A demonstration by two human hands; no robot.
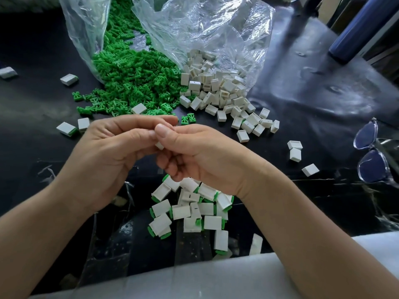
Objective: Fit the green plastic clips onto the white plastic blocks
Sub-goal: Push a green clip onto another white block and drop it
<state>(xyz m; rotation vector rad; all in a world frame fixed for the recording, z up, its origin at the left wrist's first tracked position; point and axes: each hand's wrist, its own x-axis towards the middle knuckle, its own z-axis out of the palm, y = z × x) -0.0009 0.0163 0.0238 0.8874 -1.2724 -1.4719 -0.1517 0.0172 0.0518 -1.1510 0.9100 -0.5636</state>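
white block point(159, 145) mostly hidden, glasses point(371, 156) cut by right edge

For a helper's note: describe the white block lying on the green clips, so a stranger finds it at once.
Find the heap of green clips spilling from the left plastic bag. At its near edge, just beyond the left hand, lies one white block. It alone sits amid green, apart from the white pile.

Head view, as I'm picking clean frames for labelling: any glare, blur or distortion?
Head view: left hand, right hand and pile sharp; glare streaks the table at right and the bags; wide-angle bend stretches the glasses at the edge; the pinched block is mostly hidden.
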